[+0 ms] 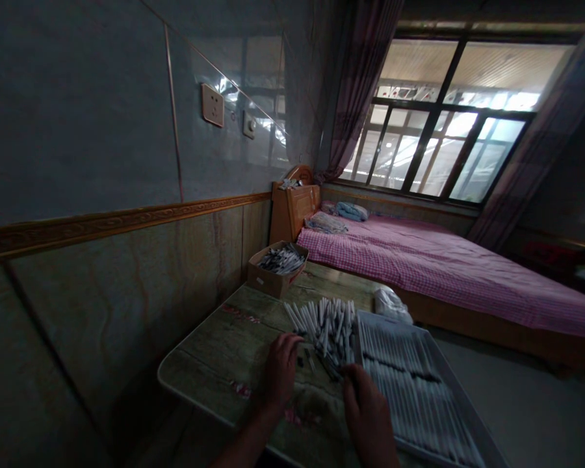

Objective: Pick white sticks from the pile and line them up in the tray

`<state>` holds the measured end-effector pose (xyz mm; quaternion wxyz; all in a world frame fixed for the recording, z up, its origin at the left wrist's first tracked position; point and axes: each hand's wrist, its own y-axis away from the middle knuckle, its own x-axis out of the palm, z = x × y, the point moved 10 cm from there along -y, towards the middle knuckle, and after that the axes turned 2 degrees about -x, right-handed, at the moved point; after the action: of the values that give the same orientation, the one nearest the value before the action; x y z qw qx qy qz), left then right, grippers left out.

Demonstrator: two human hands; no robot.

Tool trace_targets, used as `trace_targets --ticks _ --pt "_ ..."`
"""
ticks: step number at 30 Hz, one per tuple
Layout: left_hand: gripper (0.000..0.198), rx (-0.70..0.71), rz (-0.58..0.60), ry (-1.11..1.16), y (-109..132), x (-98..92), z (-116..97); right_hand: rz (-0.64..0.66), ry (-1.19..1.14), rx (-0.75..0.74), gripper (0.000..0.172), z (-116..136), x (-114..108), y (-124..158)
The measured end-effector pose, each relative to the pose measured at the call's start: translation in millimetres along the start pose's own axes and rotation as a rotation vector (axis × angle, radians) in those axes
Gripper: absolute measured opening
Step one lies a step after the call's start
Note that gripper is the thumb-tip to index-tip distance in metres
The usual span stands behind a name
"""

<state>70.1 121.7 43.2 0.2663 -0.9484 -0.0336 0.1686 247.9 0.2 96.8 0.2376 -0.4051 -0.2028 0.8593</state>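
My left hand (281,365) is over the table with its fingers bent together, near a few small dark pieces (301,359); what it pinches, if anything, is too small to make out. My right hand (367,406) is closed at the near end of some dark, thin sticks, beside the tray's left edge; its fingertips are partly hidden. Beyond both hands lies a loose pile of white pen-like sticks (325,322). On the right, a shallow tray (461,390) holds rows of similar white sticks with dark parts across the middle.
An open cardboard box (268,284) of grey and dark sticks stands at the table's (214,364) back left, against the tiled wall (185,273). A clear plastic bag (391,305) lies behind the tray. A bed (419,260) with a pink checked cover is beyond.
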Motion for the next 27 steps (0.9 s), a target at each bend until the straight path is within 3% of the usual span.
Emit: trace_targets --ticks 7,13,18,23,27 --pt "0.031 0.181 -0.029 -0.17 6 0.0 -21 -0.011 0.225 -0.141 0.024 19 -7 0" --pt "0.037 0.388 0.009 -0.19 17 11.2 -43 0.006 0.15 -0.162 0.028 19 9 0" --pt "0.034 0.344 0.063 -0.15 17 11.4 -40 -0.077 0.093 -0.095 0.025 12 26 -1" --pt "0.037 0.33 0.149 -0.033 21 17.3 -35 -0.093 -0.124 -0.045 0.03 12 48 -6" --pt "0.04 0.188 0.129 0.059 18 17.6 -18 -0.086 -0.27 0.008 0.028 1 61 -12"
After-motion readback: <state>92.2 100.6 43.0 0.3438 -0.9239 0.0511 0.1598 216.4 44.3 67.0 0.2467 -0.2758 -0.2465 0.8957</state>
